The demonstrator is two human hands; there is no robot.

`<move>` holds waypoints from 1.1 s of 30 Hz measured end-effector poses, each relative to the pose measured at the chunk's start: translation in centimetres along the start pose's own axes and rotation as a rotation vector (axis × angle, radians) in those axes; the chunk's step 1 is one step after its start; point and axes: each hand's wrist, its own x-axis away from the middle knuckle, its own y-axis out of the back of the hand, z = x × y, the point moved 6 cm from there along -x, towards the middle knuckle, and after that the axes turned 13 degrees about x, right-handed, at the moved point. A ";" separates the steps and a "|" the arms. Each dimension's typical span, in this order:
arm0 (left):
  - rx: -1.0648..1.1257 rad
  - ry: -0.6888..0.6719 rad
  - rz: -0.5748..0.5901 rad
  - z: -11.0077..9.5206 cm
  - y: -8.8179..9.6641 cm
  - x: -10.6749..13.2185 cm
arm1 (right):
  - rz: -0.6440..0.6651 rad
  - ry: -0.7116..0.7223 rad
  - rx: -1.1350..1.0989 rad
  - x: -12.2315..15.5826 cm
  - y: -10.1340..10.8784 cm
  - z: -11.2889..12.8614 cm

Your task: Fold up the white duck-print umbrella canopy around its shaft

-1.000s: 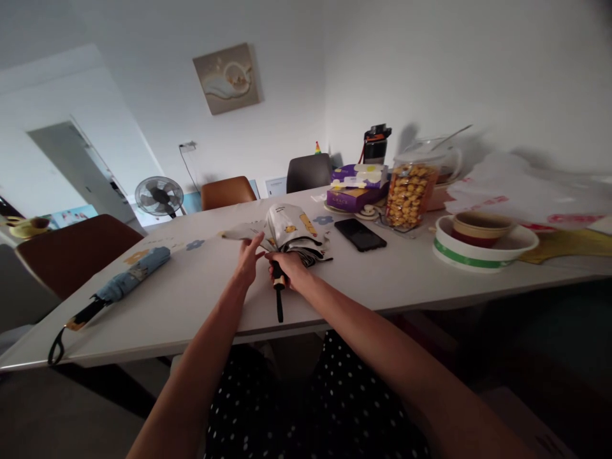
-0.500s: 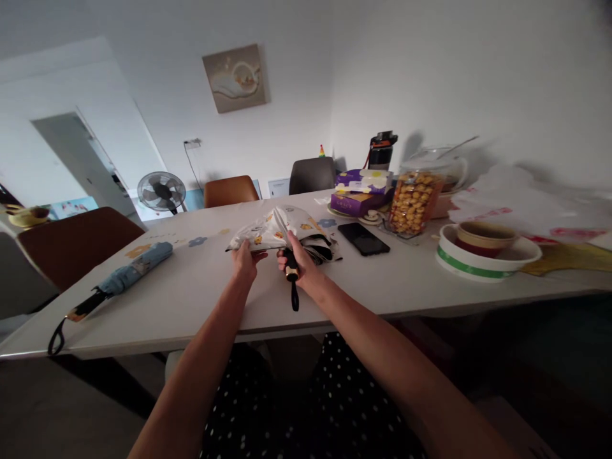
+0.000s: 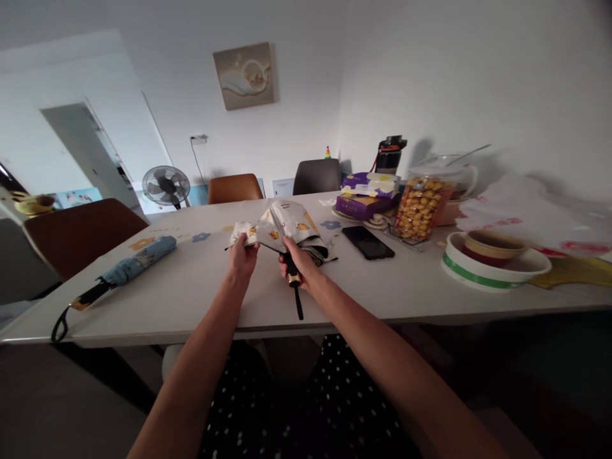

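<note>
White umbrella [image 3: 289, 222], crowded on its right

Umbrella over table [image 3: 191, 284], centre. Right hand [image 3: 302, 266]: fingers wrapped round handle [image 3: 292, 273]. Left hand [image 3: 243, 256]: fingers closed, pinching canopy edge [image 3: 246, 233]. Phone [image 3: 368, 243] near canopy's right; snack jar [image 3: 423, 209], green-banded bowl [image 3: 473, 274] farther right. Blue umbrella [image 3: 139, 261] well apart, left.

- The right hand [image 3: 305, 264] hides some of the handle [image 3: 293, 276].
- Words [image 3: 285, 206] on the umbrella [image 3: 292, 223] are too small to read.
- The right edge cuts off the plastic bag [image 3: 521, 209].
</note>
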 end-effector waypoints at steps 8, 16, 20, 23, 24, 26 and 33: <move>-0.257 0.287 0.312 1.4 -1.5 1.7 | 0.031 0.040 -0.032 -1.2 0.8 -0.3; -0.604 0.245 0.523 3.5 -1.4 3.0 | 0.012 0.074 -0.006 -1.3 0.8 -0.1; -0.687 0.187 0.466 3.8 -1.2 3.1 | -0.005 0.082 -0.003 -1.0 0.5 0.1; -0.689 0.152 0.463 3.9 -1.3 3.2 | -0.025 0.068 0.019 -0.9 0.6 0.0; -0.685 0.136 0.466 3.9 -1.3 3.2 | -0.028 0.067 0.032 -0.9 0.6 0.0; -0.677 0.113 0.467 4.0 -1.3 3.2 | -0.030 0.062 0.068 -0.7 0.6 0.0; -0.506 0.410 0.471 4.4 -1.2 3.6 | -0.045 0.045 0.110 0.1 0.7 0.4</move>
